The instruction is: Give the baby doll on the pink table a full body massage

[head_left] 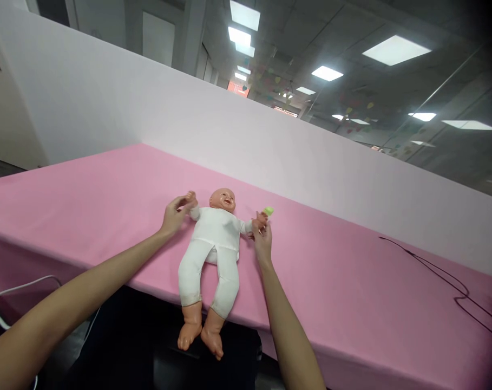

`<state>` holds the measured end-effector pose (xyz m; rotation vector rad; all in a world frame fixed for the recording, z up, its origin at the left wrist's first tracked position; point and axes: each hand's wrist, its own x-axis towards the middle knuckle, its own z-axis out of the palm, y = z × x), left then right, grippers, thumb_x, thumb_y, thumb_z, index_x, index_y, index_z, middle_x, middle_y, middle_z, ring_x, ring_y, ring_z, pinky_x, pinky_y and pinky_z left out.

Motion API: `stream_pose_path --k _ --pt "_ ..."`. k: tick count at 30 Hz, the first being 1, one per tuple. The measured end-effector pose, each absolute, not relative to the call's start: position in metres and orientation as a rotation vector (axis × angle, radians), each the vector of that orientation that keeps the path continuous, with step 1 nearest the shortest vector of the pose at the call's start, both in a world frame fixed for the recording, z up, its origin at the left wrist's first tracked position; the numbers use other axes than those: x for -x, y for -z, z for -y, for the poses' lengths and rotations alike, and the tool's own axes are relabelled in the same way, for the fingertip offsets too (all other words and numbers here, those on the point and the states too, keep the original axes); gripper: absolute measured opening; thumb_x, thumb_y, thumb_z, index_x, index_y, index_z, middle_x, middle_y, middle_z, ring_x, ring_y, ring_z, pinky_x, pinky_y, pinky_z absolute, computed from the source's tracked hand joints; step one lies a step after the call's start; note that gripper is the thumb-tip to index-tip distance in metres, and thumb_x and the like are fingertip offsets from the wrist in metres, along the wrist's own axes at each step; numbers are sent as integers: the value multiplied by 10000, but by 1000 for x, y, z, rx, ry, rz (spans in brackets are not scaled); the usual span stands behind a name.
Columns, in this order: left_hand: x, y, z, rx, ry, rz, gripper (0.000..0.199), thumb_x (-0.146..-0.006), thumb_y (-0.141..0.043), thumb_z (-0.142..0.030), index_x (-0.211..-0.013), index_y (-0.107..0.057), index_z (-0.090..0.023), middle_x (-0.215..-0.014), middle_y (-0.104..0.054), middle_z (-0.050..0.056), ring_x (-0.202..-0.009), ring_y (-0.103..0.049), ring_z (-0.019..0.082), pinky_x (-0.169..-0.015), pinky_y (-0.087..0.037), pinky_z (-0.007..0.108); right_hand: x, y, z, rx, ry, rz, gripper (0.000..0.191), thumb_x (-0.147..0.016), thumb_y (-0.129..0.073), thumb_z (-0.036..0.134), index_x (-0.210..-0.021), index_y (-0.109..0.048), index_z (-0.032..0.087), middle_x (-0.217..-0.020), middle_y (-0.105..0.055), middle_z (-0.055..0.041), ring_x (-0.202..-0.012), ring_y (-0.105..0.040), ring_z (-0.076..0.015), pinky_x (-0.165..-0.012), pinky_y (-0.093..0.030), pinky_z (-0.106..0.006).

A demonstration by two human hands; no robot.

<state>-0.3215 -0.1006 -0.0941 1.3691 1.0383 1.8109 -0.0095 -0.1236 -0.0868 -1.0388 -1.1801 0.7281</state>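
Pink cloth (107, 189) covers a long table, filling the lower half of the view and running tilted from 9 o'clock toward 3 o'clock. Beyond it at 12 o'clock rises a pale partition (213, 119), and above that, toward 1 o'clock, is a ceiling (310, 32) with bright panel lights (395, 50) and small coloured shapes (353, 103). A black cable (440, 281) lies in loose loops on the cloth at 3 o'clock, and a white cable (14, 295) runs below the table edge at 8 o'clock.

At the centre a doll (211, 254) in a white suit lies on its back, face up, its bare feet hanging past the near table edge at 6 o'clock. The left hand (175, 216) comes in from 8 o'clock, fingers partly curled around the doll's raised fist (191, 198). The right hand (262, 238) comes in from 5 o'clock, its fingers closed on the doll's other hand (260, 219). A small green piece (268, 210) touches that hand at its far side; which hand holds it, I cannot tell.
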Motion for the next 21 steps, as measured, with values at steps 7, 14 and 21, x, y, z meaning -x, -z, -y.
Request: stream_pose_path --k 7,14,21 --pt "344 108 76 -735 -1865 -1114 408 -836 -710 -580 -891 -643 -182 -875 -689 66 -773 -660 185 -740 -541 334 -20 95 110 1108 -956 672 348 -813 -739 561 -889 -590 257 -675 -599 40 -535 -532 -132 -495 -493 -257" --pt "324 87 105 -1572 -1704 -974 261 -901 -691 -415 -1081 -725 -230 -1138 -745 78 -1031 -681 245 -849 -537 354 10 77 132 968 -809 1254 522 -790 -825 492 -1232 -663 267 -1230 -711 -78 -927 -681 -194 -739 -574 -309" --pt "317 90 118 -2298 -1349 -704 218 -947 -687 -393 -1089 -773 -250 -1162 -726 100 -1154 -621 277 -1035 -478 446 22 78 143 946 -811 1890 335 -790 -846 375 -1099 -766 274 -1387 -631 -94 -1351 -545 -299 -1091 -467 -456"
